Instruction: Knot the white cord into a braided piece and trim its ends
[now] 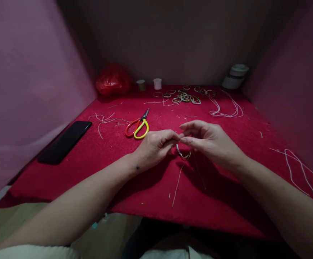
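A braided cord bracelet, white on one side and green on the other, hangs in a loop below my fingers. Two thin loose cord ends trail from it toward the table's front edge. My left hand pinches the upper part of the bracelet, its thumb and fingers pressed together. Fingertips of my right hand meet the left ones at the same spot, thumb and index closed on a bit of the bracelet or its cord that is hidden. Scissors with one red and one yellow handle lie just beyond my left hand.
On the red cloth lie a black phone, loose cords, a pile of finished-looking bracelets and white cord bundles. A red plastic bag, two spools and a lidded container stand along the back. Pink walls flank both sides.
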The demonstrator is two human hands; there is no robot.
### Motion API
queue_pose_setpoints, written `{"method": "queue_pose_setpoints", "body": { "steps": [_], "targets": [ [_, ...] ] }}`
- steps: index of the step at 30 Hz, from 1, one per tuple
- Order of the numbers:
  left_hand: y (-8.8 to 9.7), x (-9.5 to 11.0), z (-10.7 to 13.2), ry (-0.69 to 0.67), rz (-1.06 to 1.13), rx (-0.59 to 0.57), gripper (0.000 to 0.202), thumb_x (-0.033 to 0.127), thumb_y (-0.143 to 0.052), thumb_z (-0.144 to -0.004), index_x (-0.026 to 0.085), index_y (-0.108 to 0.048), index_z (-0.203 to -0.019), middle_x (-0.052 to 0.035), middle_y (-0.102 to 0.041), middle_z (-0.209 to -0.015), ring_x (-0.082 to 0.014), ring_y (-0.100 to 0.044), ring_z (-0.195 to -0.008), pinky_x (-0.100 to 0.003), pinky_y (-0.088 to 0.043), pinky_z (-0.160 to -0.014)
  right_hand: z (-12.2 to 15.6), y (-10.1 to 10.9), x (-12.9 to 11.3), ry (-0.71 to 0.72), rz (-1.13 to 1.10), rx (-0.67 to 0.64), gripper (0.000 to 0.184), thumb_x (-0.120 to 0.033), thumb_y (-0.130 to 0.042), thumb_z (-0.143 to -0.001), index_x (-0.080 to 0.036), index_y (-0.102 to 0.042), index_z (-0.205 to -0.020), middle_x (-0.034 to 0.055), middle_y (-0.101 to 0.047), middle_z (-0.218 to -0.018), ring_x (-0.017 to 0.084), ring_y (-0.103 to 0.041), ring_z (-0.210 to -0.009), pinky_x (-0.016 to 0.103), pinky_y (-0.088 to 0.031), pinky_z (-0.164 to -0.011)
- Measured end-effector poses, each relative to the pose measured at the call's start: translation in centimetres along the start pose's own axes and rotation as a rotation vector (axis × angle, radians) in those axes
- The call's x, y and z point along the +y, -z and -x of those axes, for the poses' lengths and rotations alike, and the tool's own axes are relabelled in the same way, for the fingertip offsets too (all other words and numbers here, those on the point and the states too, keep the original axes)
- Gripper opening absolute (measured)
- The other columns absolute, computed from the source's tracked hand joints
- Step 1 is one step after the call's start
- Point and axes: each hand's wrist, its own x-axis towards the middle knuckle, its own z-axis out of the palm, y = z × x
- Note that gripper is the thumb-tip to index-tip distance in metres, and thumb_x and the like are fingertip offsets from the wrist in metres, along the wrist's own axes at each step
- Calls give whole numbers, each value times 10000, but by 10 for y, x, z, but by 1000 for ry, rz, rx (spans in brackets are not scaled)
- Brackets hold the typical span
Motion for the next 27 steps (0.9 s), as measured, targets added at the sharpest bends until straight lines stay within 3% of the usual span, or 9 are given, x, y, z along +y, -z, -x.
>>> {"method": "queue_pose_setpoints", "body": {
  "steps": [3,6,13,19,27],
  "targets": [
    [-1,5,0,91,0,-44,88,158,-541,-865,138,-623,-888,-1,-653,-689,-69,-594,-587,-167,-455,-579,3,-7,4,-215,-143,-55,222,-215,-703,-696,-143,-605,-883,-15,-616,-606,72,-494,-387,192,-347,-346],
    [-1,7,0,212,55,-90,95,184,-519,-876,151,-601,-911,-12,-661,-727,-76,-606,-600,-176,-471,-587,3,-8,7,-308,-227,-91,93,-202,-672,-719,-139,-604,-731,8,-624,-587,67,-494,-369,174,-324,-304],
    [4,4,-6,396,234,-57,105,200,-512,-869,143,-577,-929,27,-582,-609,-69,-577,-499,-154,-437,-462,-1,-5,18,-348,-303,-100,152,-232,-684,-720,-138,-598,-638,4,-600,-544,56,-469,-346,166,-354,-300],
    [9,12,-12,572,383,-118,144,217,-605,-818,116,-599,-920,24,-594,-579,-70,-552,-453,-150,-412,-388,-1,-5,22,-328,-373,-97,172,-268,-723,-690,-135,-615,-681,2,-601,-551,60,-472,-353,177,-352,-311],
    [8,14,-11,556,299,-146,98,177,-535,-861,116,-605,-829,16,-588,-520,-53,-518,-430,-142,-389,-405,-1,-8,22,-349,-375,-116,140,-239,-699,-693,-142,-600,-677,-1,-596,-538,61,-472,-354,177,-352,-315]
  ]
}}
